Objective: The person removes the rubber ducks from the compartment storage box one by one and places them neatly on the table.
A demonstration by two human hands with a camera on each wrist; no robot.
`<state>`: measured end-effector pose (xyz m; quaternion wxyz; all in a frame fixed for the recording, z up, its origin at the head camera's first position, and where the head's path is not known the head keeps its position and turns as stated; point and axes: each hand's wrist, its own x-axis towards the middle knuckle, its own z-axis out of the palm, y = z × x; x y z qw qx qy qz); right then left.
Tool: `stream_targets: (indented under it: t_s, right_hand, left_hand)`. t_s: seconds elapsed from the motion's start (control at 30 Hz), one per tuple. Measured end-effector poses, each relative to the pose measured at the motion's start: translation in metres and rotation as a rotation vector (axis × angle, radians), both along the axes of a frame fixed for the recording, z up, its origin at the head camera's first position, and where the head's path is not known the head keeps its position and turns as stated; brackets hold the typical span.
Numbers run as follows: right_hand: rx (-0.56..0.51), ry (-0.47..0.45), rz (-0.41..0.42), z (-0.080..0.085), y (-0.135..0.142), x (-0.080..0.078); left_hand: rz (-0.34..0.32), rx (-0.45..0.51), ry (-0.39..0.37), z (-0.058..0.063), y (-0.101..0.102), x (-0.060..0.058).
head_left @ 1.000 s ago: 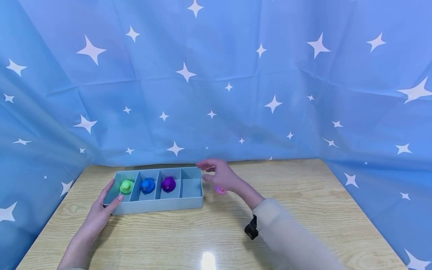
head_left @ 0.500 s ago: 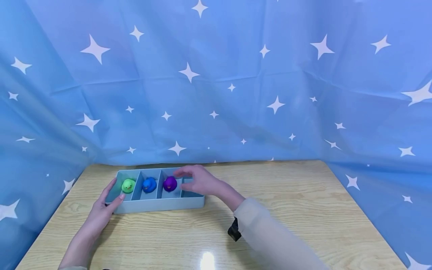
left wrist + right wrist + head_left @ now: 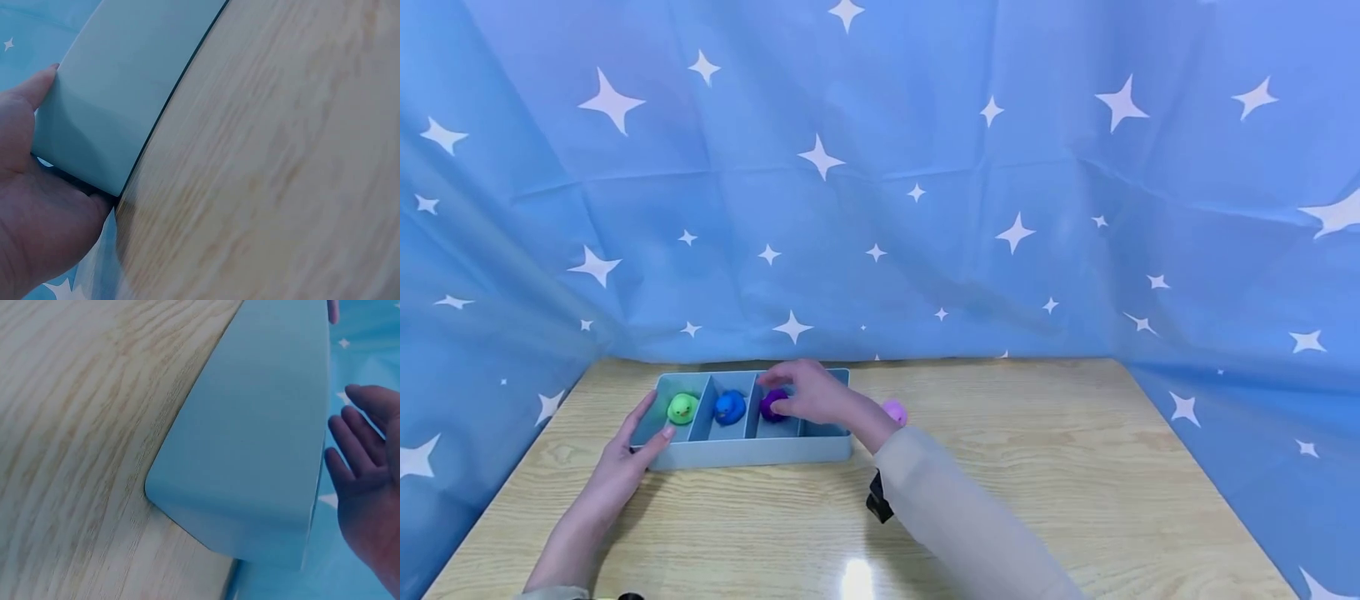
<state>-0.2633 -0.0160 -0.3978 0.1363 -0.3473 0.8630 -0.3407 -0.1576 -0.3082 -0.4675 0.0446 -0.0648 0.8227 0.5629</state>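
A light-blue divided box stands on the table with its compartments in a row. From left to right sit a green rubber duck, a blue rubber duck and a purple rubber duck. My left hand holds the box's left end, its thumb over the front rim. Over the purple duck hovers my right hand, thumb in front and fingers behind, partly hiding it; contact is not clear. The right wrist view shows those fingers loosely extended above the rim. Beyond my right wrist lies a pink rubber duck.
The wooden table runs back to a blue curtain with white stars, which also hangs at both sides. The rightmost compartment lies partly under my right hand. A black wrist camera hangs below my right sleeve.
My right hand has moved left from beside the box's right end, across the rightmost compartment to the purple duck. The pink duck shows again behind the wrist. My left hand stays on the box.
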Motion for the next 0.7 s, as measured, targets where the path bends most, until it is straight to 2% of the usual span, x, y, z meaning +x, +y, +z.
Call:
stream_targets:
  t_s: [0.13, 0.27, 0.53, 0.7]
  right_hand:
    - [0.033, 0.003, -0.005, -0.006, -0.006, -0.004]
    - [0.060, 0.026, -0.013, -0.011, -0.008, -0.006]
    - [0.127, 0.100, -0.040, -0.018, -0.012, -0.005]
    - [0.172, 0.177, -0.025, -0.024, -0.013, -0.002]
  left_hand:
    - [0.010, 0.006, -0.034, 0.000, -0.002, 0.000]
    - [0.005, 0.005, -0.019, -0.001, -0.004, -0.001]
    - [0.002, 0.020, -0.001, 0.001, -0.001, -0.001]
    - [0.001, 0.023, -0.003, 0.000, 0.001, -0.001]
